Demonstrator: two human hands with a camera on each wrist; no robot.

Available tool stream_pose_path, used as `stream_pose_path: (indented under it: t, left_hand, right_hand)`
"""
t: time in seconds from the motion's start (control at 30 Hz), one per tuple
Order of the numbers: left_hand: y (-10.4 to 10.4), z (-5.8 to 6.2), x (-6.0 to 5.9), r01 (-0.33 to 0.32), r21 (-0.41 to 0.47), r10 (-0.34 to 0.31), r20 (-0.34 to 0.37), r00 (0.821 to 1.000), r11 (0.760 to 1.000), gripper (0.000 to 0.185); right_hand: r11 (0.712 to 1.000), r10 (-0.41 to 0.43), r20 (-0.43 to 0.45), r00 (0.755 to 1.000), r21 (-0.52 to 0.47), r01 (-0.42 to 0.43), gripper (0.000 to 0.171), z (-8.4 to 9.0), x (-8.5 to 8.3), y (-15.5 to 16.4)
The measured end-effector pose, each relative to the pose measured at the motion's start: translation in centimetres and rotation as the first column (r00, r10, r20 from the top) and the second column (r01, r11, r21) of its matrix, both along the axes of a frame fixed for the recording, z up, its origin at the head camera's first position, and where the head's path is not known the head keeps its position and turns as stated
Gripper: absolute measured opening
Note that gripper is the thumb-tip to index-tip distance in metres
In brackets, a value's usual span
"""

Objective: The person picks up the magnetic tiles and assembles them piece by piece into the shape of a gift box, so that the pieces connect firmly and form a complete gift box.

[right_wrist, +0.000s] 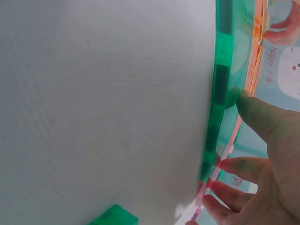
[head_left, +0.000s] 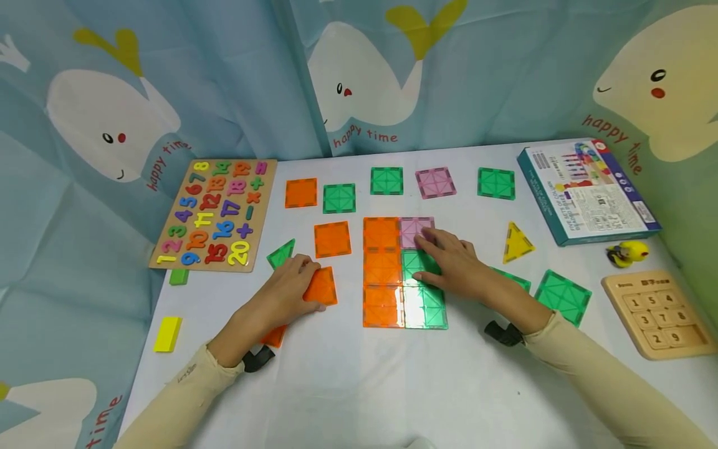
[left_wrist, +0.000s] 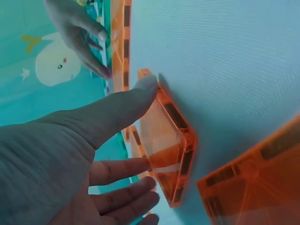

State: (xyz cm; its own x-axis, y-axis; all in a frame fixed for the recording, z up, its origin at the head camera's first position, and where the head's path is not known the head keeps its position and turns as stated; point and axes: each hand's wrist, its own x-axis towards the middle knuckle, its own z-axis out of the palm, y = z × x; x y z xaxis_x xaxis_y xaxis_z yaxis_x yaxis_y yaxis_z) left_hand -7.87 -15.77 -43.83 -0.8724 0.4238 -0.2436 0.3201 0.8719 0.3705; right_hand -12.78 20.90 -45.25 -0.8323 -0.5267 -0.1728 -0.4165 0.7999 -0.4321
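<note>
My left hand (head_left: 286,290) pinches a see-through orange square magnetic tile (head_left: 321,287), thumb at one edge and fingers across from it. In the left wrist view this orange tile (left_wrist: 164,136) stays low over the white table. Right of it lies a flat block of joined tiles, two wide and three deep. Its left column is orange tiles (head_left: 382,268); the right column has a pink tile (head_left: 408,232) at the back and green tiles (head_left: 427,312) before it. My right hand (head_left: 457,265) rests on this column, fingers on the pink tile and thumb on the middle green one.
Loose orange (head_left: 332,239), green (head_left: 387,181) and pink tiles (head_left: 435,183) lie around the block. A wooden number board (head_left: 255,218) stands back left. At right are a boxed set (head_left: 589,193), a yellow triangle tile (head_left: 517,243), a small duck figure (head_left: 628,252) and a wooden number puzzle (head_left: 659,315).
</note>
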Motion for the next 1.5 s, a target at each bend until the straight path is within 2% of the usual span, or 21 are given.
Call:
stream_pose_path:
  t: [0.37, 0.63, 1.27, 1.5]
  left_hand:
    - [0.4, -0.2, 0.1, 0.028, 0.022, -0.028, 0.024, 0.999, 0.999, 0.080]
    - [1.1, -0.2, -0.3, 0.053, 0.002, -0.053, -0.024, 0.998, 0.999, 0.077]
    - [2.6, -0.5, -1.2, 0.097, -0.024, -0.098, -0.048, 0.994, 0.995, 0.077]
    - [3.2, -0.4, -0.6, 0.129, -0.006, -0.129, -0.047, 0.990, 0.992, 0.077]
  right_hand:
    - [1.000, 0.007, -0.023, 1.000, -0.022, -0.008, 0.081, 0.2, 0.1, 0.0]
    - [1.000, 0.010, -0.027, 1.000, -0.022, -0.010, 0.080, 0.2, 0.1, 0.0]
    - [1.000, 0.006, -0.005, 1.000, -0.024, -0.006, 0.081, 0.0, 0.2, 0.0]
    - [1.000, -0.002, -0.004, 1.000, -0.027, 0.002, 0.081, -0.1, 0.2, 0.1]
